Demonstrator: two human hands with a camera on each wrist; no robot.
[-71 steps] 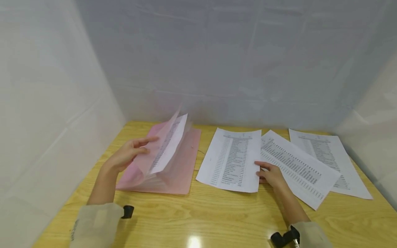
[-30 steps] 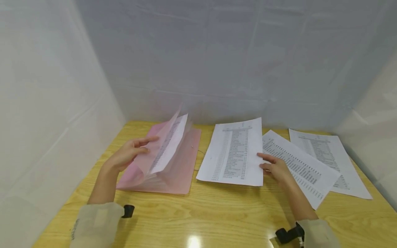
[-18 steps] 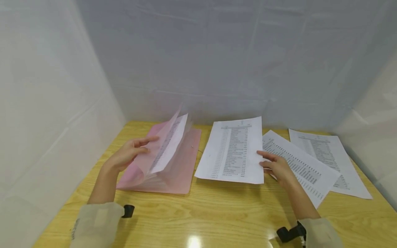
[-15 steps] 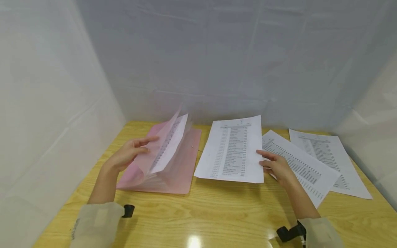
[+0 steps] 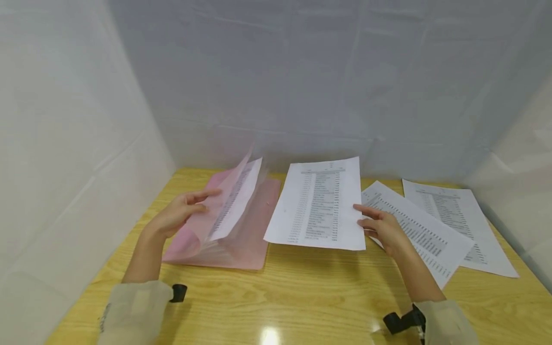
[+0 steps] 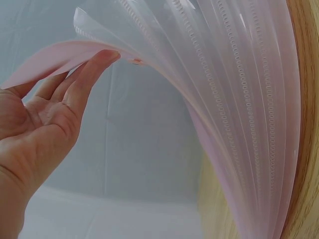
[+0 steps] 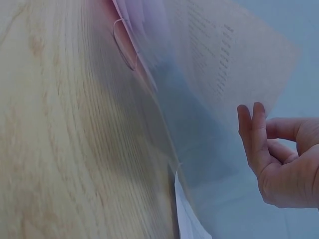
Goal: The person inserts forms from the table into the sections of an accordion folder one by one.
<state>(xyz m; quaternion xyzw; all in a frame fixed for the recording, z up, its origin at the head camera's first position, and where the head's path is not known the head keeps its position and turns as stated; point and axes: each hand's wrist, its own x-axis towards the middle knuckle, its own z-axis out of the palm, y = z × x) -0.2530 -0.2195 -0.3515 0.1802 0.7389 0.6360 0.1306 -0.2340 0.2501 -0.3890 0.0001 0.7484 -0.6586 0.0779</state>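
My left hand (image 5: 177,215) pinches the lifted cover and leaves of a pink folder (image 5: 258,249), which stands fanned out at the left. One printed white sheet (image 5: 239,199) shows between its clear leaves. In the left wrist view the fingers of my left hand (image 6: 55,114) lie under the pink cover (image 6: 55,57), beside several clear pockets (image 6: 234,89). By its right edge, my right hand (image 5: 385,232) pinches a second printed sheet (image 5: 316,206), tilted up off the table. The right wrist view shows my right hand (image 7: 289,159) at the edge of that sheet (image 7: 249,59).
Two more printed sheets lie at the right of the wooden table (image 5: 276,297): a slanted one (image 5: 414,230) and, partly under it, another (image 5: 474,230). A thin cord (image 7: 119,45) loops from the folder in the right wrist view. Pale sheeting (image 5: 276,86) rises behind and beside the table.
The sheet in my right hand has risen off the table, tilted up and then shifted slightly left toward the folder. My left hand and the folder have hardly moved.
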